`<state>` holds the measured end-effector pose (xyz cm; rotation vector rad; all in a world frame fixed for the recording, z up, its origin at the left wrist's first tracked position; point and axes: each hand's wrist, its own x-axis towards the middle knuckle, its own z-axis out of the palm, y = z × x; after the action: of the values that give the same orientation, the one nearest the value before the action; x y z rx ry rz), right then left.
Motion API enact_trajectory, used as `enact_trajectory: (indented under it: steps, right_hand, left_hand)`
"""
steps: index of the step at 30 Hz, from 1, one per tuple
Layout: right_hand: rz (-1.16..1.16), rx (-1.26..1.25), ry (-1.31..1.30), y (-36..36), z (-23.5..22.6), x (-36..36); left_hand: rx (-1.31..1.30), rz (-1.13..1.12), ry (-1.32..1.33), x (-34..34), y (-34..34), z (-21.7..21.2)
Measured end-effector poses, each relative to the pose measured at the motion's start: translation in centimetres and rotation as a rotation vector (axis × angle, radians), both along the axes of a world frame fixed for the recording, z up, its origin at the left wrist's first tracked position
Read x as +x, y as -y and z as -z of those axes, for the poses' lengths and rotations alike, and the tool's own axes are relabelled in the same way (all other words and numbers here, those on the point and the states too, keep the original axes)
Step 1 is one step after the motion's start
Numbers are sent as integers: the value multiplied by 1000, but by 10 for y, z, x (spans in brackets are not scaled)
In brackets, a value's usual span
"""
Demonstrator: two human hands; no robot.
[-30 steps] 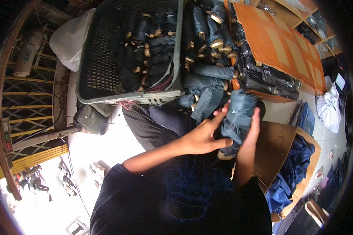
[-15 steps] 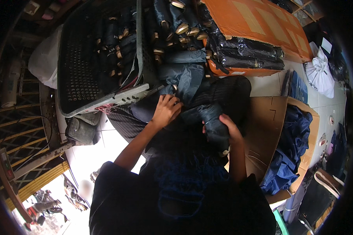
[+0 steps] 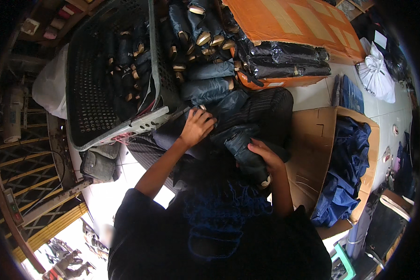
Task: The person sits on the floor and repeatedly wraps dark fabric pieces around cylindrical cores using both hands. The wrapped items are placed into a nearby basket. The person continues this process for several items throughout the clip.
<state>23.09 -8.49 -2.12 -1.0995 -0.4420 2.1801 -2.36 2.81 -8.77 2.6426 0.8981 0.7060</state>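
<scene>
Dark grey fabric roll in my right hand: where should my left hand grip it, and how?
Probably clasp the far end of the dark grey fabric roll from the left: it looks roughly cylindrical and slants that way, while the right hand covers its right side.

The held bundle [image 3: 240,147] is creased cloth, the basket [image 3: 91,88] plastic

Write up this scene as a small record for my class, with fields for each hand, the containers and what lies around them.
Left hand: curled beside grey-blue bundles; whether it grips anything is unclear
Right hand: closed around a dark bundle
Basket: dark perforated plastic, with black bundles inside
Orange carton: tape strips on its surface
Open cardboard box: at right, holding blue fabric
White bag: tied, beyond the box
</scene>
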Motion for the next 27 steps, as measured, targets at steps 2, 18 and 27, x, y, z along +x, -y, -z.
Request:
enact_trajectory:
  steps: [2, 18, 27]
  right_hand:
    - [-16, 35, 46, 2, 7, 2]
    - [55, 317, 283, 6, -15, 10]
    - [250, 331, 270, 8, -11, 5]
  left_hand:
    - [-143, -70, 157, 11, -2, -15]
    - [-328, 82, 262, 55, 27, -97]
    - [-273, -2, 232, 48, 39, -104]
